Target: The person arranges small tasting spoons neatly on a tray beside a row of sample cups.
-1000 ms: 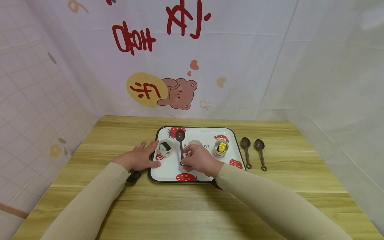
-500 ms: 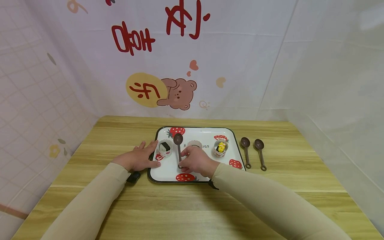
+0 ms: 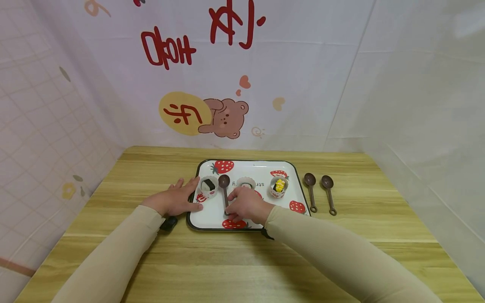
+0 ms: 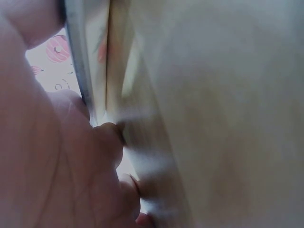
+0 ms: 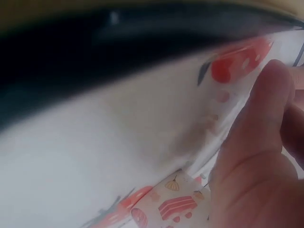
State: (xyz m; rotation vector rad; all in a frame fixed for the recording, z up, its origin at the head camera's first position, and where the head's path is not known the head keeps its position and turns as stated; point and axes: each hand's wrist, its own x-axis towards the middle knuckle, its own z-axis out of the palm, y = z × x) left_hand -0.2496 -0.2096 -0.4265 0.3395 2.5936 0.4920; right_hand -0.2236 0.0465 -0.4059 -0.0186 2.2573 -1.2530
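Beige sleeves (image 3: 113,252) nearest, at seven and four o'clock, over a wood-grain table (image 3: 204,273), taking the tray's middle as the dial's centre. Next, at nine, a left hand (image 3: 175,201), fingers spread straight, resting along the edge of a dark-rimmed white tray (image 3: 261,166) printed with strawberries. Near the dial's centre, a right hand (image 3: 249,205), pinching a brown spoon (image 3: 225,193) by the near end of its handle, bowl at ten; unclear whether flat on the tray. Along the tray, a small cup (image 3: 209,195) with a black-and-white rice ball (image 3: 207,185) just past nine, a second cup (image 3: 245,180) at twelve, and a yellow-topped third cup (image 3: 278,195) before three. Outside, at three, two more spoons (image 3: 311,192), side by side. Farthest, at twelve, a pale cloth (image 3: 303,84) with a printed bear.
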